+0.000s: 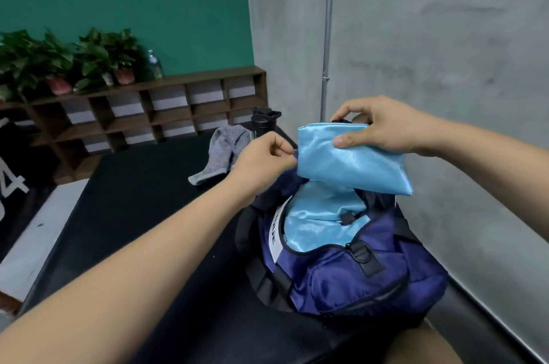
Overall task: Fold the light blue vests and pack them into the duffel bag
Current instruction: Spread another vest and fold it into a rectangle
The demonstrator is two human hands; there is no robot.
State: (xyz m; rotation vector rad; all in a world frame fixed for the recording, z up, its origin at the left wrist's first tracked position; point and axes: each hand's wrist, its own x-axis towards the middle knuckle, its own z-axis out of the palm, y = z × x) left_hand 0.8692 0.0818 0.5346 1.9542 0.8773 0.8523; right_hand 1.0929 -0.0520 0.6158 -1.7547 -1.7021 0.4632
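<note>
While you keep the mouth open, mind the left side first: the grey cloth (221,152) and black bottle (263,122) sit on the table (133,200) just behind your left hand (267,163), so a wide pull back w/ that arm could tip the bottle or drag the cloth. That hand is curled tight, thumb & fingers pinching the far-left rim of the bag (356,274). Can't tell whether it has a zip pull or just fabric. If the pinch slips, the soft rim prob. sags inward and closes the opening right as you push down.

Inside, a packed vest (320,232) already fills most of the mouth, w/ a small black tab (346,218) lying on it. That tab could snag the next layer or get buried under it.

Above it, the vest (350,161), folded, hangs over the opening, its lower edge near the packed one, not yet in. The fabric looks slick & shiny, so the fold may slide apart if you drop it rather than lay it flat.

Your right hand (383,128) grasps its top edge toward the right end, thumb on the front, fingers over the back. The left side hangs free, so it may droop, catch the rim and unfold. The bag sits near the table's right edge, and a hard shove down could roll it that way.
</note>
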